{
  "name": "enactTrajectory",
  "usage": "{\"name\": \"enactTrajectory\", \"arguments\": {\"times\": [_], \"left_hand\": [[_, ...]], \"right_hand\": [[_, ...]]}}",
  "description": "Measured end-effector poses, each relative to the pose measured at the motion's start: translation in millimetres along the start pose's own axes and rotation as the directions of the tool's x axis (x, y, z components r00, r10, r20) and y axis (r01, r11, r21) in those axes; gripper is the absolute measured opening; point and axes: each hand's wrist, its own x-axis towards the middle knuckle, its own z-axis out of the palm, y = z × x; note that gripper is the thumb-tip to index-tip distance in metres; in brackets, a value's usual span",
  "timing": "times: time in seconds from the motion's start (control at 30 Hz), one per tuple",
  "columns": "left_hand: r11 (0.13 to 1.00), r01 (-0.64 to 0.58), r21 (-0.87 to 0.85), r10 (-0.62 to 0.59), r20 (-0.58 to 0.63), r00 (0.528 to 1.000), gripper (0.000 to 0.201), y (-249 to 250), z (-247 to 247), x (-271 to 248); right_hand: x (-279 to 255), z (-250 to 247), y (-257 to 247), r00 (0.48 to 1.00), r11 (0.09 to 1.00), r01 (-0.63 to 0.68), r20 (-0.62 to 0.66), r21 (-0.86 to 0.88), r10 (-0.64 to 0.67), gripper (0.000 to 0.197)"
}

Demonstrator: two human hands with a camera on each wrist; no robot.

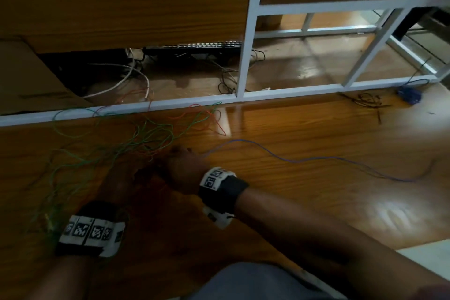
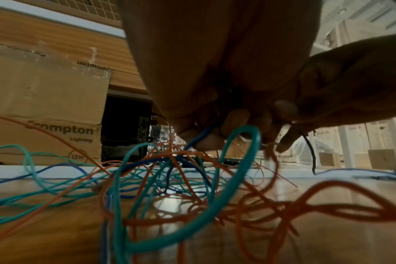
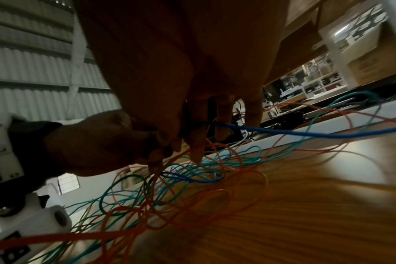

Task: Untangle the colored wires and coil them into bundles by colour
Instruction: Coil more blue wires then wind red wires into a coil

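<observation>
A loose tangle of green wires [image 1: 146,136] and orange wires [image 1: 209,117] lies spread over the wooden table [image 1: 316,129]. My left hand [image 1: 119,178] and right hand [image 1: 187,163] meet over its middle. In the left wrist view my left hand [image 2: 213,137] pinches a blue wire [image 2: 199,137] beside a thick teal loop [image 2: 258,139], above orange strands [image 2: 335,183]. In the right wrist view my right hand [image 3: 192,148] pinches the blue wire [image 3: 305,134], close to the left hand [image 3: 158,157]. The blue wire [image 1: 304,159] trails right across the table.
A white frame rail [image 1: 267,95] borders the table's far edge. Behind it are a cardboard box [image 1: 24,75], a white cable [image 1: 121,83] and a keyboard [image 1: 207,45]. A small black wire clump [image 1: 365,100] and a blue object [image 1: 410,95] lie at the far right.
</observation>
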Motion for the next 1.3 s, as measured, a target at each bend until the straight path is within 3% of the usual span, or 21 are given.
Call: {"name": "enactTrajectory", "arguments": {"times": [0.07, 0.13, 0.17, 0.23, 0.33, 0.57, 0.63, 0.73, 0.83, 0.93, 1.0, 1.03, 1.1, 1.17, 1.2, 1.27, 1.3], "left_hand": [[0.988, 0.078, -0.137, -0.067, 0.084, 0.994, 0.046, -1.8, -5.2, -4.4], [0.974, 0.070, -0.216, -0.049, 0.102, 0.994, 0.078, -2.1, -11.4, -5.2], [0.972, 0.059, -0.230, -0.035, 0.105, 0.994, 0.084, -0.5, -15.4, -4.6], [0.971, 0.053, -0.232, -0.015, 0.161, 0.987, 0.068, -7.4, -17.3, -5.0], [0.991, 0.062, -0.120, -0.037, 0.195, 0.980, 0.019, -8.4, -24.8, -2.1], [0.987, 0.036, -0.156, -0.017, 0.122, 0.992, 0.069, -13.9, -27.2, 12.8], [0.989, 0.023, -0.143, -0.004, 0.133, 0.991, 0.061, -23.8, -27.4, 10.9], [0.991, 0.097, -0.092, -0.080, 0.182, 0.980, 0.026, -38.8, -25.0, 14.4], [0.993, 0.102, -0.060, -0.089, 0.185, 0.979, 0.044, -47.8, -20.9, 12.8], [0.986, 0.152, -0.070, -0.135, 0.205, 0.969, 0.032, -59.5, -20.3, 8.5], [0.988, 0.149, -0.036, -0.134, 0.257, 0.957, 0.039, -66.8, -18.7, 9.5], [0.989, 0.146, -0.012, -0.137, 0.266, 0.954, 0.039, -64.7, -18.8, 11.5], [0.996, 0.084, 0.017, -0.085, 0.207, 0.975, 0.052, -57.2, -15.7, 12.3], [0.997, -0.019, 0.076, 0.005, 0.179, 0.984, 0.053, -51.6, -8.5, 10.7], [0.993, -0.059, 0.105, 0.041, 0.162, 0.986, 0.050, -52.0, -5.5, 9.7], [0.990, -0.050, 0.129, 0.025, 0.185, 0.982, 0.040, -51.5, -5.0, 8.2], [0.989, -0.034, 0.141, 0.005, 0.203, 0.979, 0.034, -53.8, -4.2, 9.4]], "right_hand": [[4.1, -2.3, -5.2, 1.000, 1.000, 0.003, -0.004, 0.006, -0.003, 0.039], [3.1, -4.0, -3.8, 0.998, 1.000, 0.010, -0.055, -0.005, -0.011, 0.043], [1.3, -6.7, -2.2, 0.998, 1.000, 0.021, -0.054, -0.012, -0.022, 0.047], [-2.2, -9.1, 5.1, 0.998, 1.000, 0.020, -0.066, -0.024, -0.021, 0.046], [-11.0, -20.7, 11.4, 0.988, 0.998, -0.030, -0.150, -0.054, 0.021, 0.037], [-42.6, -49.7, 27.0, 0.973, 0.981, -0.156, -0.187, -0.116, 0.133, 0.037], [-56.1, -56.1, 32.0, 0.966, 0.979, -0.179, -0.205, -0.100, 0.155, 0.037], [-75.4, -58.5, 40.1, 0.960, 0.974, -0.209, -0.207, -0.090, 0.187, 0.039], [-96.0, -63.0, 50.8, 0.962, 0.977, -0.200, -0.205, -0.071, 0.182, 0.044], [-121.4, -77.6, 64.7, 0.947, 0.971, -0.229, -0.247, -0.065, 0.207, 0.032], [-138.5, -78.6, 76.4, 0.941, 0.968, -0.240, -0.265, -0.079, 0.211, 0.026], [-145.5, -75.5, 82.8, 0.944, 0.968, -0.240, -0.250, -0.076, 0.215, 0.025], [-152.2, -67.2, 94.4, 0.958, 0.960, -0.275, -0.098, -0.044, 0.270, 0.027], [-148.0, -60.7, 96.7, 0.928, 0.932, -0.348, 0.107, -0.099, 0.358, 0.024], [-141.3, -57.2, 94.8, 0.908, 0.920, -0.366, 0.160, -0.143, 0.386, 0.034], [-116.7, -50.5, 80.4, 0.917, 0.929, -0.339, 0.166, -0.149, 0.362, 0.061], [-99.4, -47.8, 67.1, 0.939, 0.946, -0.311, 0.120, -0.095, 0.321, 0.065]]}}
